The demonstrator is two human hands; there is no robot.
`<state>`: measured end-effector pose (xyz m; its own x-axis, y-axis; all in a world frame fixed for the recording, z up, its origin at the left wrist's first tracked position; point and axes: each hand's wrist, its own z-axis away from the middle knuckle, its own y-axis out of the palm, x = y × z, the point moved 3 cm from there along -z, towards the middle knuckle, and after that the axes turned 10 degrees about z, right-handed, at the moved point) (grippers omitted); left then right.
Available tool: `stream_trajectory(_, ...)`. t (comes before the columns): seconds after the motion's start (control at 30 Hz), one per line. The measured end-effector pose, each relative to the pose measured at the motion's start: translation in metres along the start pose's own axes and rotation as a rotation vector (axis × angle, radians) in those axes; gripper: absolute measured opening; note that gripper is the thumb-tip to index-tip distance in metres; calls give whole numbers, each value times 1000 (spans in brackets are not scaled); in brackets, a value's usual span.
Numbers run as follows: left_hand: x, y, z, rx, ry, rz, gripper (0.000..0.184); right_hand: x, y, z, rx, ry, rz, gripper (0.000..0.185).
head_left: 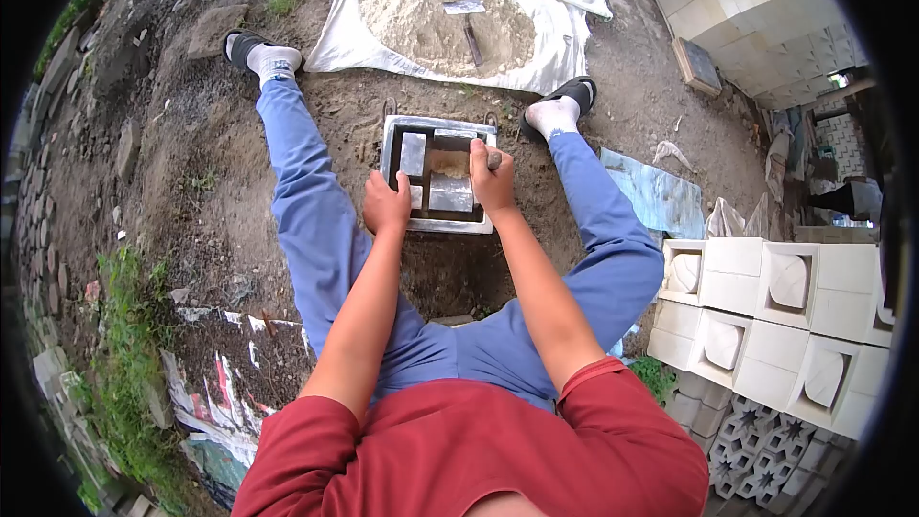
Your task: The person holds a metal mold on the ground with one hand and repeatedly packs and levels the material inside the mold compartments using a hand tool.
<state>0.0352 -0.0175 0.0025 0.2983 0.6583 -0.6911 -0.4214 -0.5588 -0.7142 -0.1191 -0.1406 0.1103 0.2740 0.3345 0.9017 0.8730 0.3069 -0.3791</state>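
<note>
A square metal mould (439, 227) lies on the dirt between my legs, with several grey blocks inside and a sandy patch among them. My left hand (387, 203) grips its left wall, thumb over the rim and fingers mostly hidden on the outer side. My right hand (491, 180) is closed round a short round-ended handle (494, 161) over the mould's right side. What this handle joins below is hidden by the hand. Beyond the mould, a trowel (472, 44) rests on a heap of pale sand-like powder (412, 14).
The powder sits on a white sack sheet (335, 43), with my feet at either side. Pale cast blocks (737, 273) are stacked at right, with patterned vent blocks (756, 440) below them. A blue sheet (661, 193) lies by my right leg; grass (129, 354) grows at left.
</note>
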Motion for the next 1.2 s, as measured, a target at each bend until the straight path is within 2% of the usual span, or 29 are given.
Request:
stream_trajectory(0.07, 2, 2, 0, 34, -25, -9, 54, 5, -8, -11, 36, 8, -132, 55)
stream_trajectory(0.2, 5, 6, 1, -24, 10, -3, 53, 70, -24, -28, 14, -73, -99, 54)
stream_trajectory(0.3, 2, 7, -1, -43, 20, -1, 51, 48, -16, -24, 24, -95, -1, 53)
stream_trajectory(0.37, 4, 4, 3, -36, 22, -8, 51, -22, 3, -5, 7, -95, 69, 53)
stream_trajectory(0.53, 7, -1, 3, 4, 25, -13, 52, -18, 11, -9, 23, -82, 64, 54)
stream_trajectory(0.7, 1, 0, 0, -14, 15, -3, 52, 9, -9, -32, 9, -34, -77, 54)
stream_trajectory(0.8, 4, 4, -1, -65, 35, 11, 52, 58, -26, -46, 35, -136, -148, 53)
stream_trajectory(0.9, 5, 7, -1, -68, 45, 1, 52, 66, -29, -48, 34, -103, -140, 53)
stream_trajectory(0.97, 4, 7, -1, -63, 39, -1, 52, 23, -18, -34, 47, -36, -133, 52)
stream_trajectory(1.03, 2, 3, 2, -62, 36, -3, 52, -46, 0, -19, -5, -148, 46, 53)
stream_trajectory(1.07, 1, 1, 3, -32, 22, -8, 52, -39, 1, -23, 21, -96, 41, 54)
stream_trajectory(1.2, 6, 1, 0, -23, 40, 7, 53, -20, 8, -36, 16, -128, 33, 53)
